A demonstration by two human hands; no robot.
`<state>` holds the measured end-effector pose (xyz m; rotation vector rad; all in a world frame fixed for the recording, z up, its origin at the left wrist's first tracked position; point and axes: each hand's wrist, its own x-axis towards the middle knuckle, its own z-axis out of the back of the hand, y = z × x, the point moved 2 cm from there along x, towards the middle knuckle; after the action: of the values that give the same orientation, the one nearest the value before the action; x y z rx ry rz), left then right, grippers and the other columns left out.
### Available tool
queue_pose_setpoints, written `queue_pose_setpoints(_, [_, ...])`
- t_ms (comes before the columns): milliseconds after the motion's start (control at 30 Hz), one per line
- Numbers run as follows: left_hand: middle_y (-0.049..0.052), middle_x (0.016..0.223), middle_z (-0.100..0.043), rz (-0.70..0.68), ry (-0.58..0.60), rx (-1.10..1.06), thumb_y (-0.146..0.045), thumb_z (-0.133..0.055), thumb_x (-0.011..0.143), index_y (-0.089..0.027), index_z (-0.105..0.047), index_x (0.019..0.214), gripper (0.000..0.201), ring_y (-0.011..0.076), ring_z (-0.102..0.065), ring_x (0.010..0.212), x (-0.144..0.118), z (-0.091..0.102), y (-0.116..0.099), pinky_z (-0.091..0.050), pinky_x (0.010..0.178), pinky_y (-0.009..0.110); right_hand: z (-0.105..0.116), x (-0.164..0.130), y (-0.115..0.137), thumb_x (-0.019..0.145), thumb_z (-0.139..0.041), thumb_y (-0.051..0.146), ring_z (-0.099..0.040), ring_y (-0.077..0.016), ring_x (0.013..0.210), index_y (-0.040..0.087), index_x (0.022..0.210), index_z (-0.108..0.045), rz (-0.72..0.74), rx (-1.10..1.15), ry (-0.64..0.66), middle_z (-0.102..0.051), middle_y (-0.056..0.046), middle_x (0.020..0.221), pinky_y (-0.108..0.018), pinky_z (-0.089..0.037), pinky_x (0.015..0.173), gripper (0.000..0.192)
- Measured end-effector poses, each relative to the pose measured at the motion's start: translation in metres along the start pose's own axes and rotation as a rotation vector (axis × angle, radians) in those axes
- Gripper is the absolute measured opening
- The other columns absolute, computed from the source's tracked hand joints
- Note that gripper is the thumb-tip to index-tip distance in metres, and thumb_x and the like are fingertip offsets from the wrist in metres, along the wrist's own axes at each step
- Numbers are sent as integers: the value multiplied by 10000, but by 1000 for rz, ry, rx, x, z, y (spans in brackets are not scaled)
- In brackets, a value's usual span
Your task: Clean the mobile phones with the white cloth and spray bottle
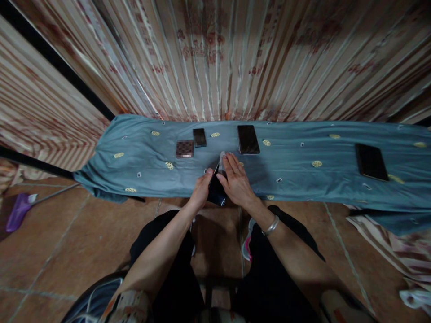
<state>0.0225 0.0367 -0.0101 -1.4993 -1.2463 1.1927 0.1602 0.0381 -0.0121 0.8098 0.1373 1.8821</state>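
My left hand (201,188) grips a dark, glossy, phone-like slab (216,192) by its left edge, tilted above the front edge of the cloth-covered bench. Against its other side lies my right hand (236,181), fingers together and nearly straight, thumb set apart. A small whitish cloth (222,161) shows between the right thumb and fingers; most of it is hidden under the hand. Beyond the hands, a dark tablet-like slab (248,139) lies flat. To the left are a small dark square item (200,137) and a brownish one (185,149), both blurred out.
A teal patterned cloth (296,179) covers the long narrow bench. Far right on it lies a black flat rectangular item (371,161). Patterned curtains (208,58) hang right behind. A purple broom or dustpan head (18,211) rests on the tiled floor (101,237) at left.
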Motion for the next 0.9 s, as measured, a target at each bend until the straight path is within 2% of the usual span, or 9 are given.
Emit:
queue_pose_setpoints(100, [121, 1054, -783, -1, 17, 40, -771, -641, 724, -136, -786, 988, 703, 335, -662, 1160, -2, 0, -2, -444, 1081, 437, 1, 1, 0, 1033, -396, 392, -269, -288, 1539, 75, 1548, -367, -3, 1, 12, -397, -198, 1599, -522, -299, 1245, 605])
queue_pose_setpoints(267, [118, 1022, -784, -6, 33, 91, -755, -616, 760, -132, -780, 996, 686, 329, -656, 1157, -3, 1, -5, -460, 1048, 417, 5, 2, 0, 1035, -397, 392, -313, -300, 1521, 45, 1525, -401, 6, -25, 20, -412, -212, 1586, -502, -314, 1239, 601])
queue_pose_setpoints(500, [122, 1066, -774, -23, 20, 111, -771, -583, 771, -125, -776, 1009, 715, 310, -657, 1147, 2, 6, 0, -444, 1062, 403, 2, 0, 4, 1028, -429, 360, -262, -298, 1541, 77, 1519, -424, 45, -23, 35, -403, -208, 1593, -535, -299, 1242, 567])
queue_pose_setpoints(767, [110, 1167, -758, -39, -33, 46, -729, -592, 794, -144, -772, 1064, 669, 296, -579, 1304, 8, 11, 5, -370, 1160, 393, -3, -8, 24, 997, -495, 292, -250, -306, 1544, 78, 1533, -402, 77, -14, 126, -364, -193, 1619, -538, -304, 1242, 585])
queue_pose_setpoints(900, [117, 1168, -757, -38, -36, 36, -693, -591, 819, -141, -773, 1073, 635, 296, -581, 1305, 8, 11, 4, -358, 1172, 391, -2, -9, 27, 987, -513, 279, -255, -306, 1543, 76, 1537, -393, 72, -14, 140, -363, -184, 1622, -527, -314, 1239, 599])
